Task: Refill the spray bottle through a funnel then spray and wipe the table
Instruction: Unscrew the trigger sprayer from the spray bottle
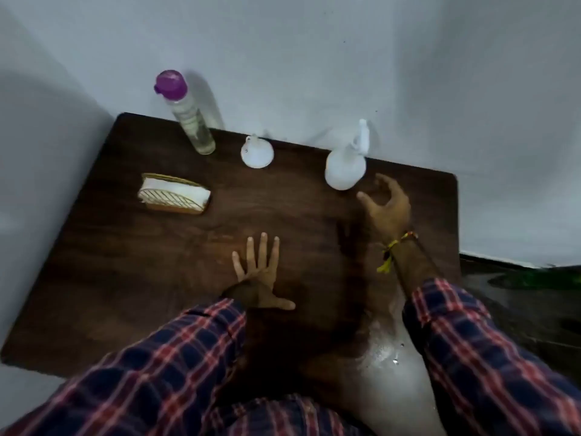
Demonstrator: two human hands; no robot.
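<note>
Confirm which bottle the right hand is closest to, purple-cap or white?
The white spray bottle. The right hand is just beside its base, apparently not touching. The purple-capped clear bottle stands at the table's far left corner.

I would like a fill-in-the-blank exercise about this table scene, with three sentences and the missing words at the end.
1. The cap of the tall clear bottle is ____ in colour.
2. The white funnel stands between the tall clear bottle and the ____ bottle.
3. The left hand lies flat on the table, while the ____ hand reaches toward the white spray bottle without touching it.

Missing words: purple; spray; right
</note>
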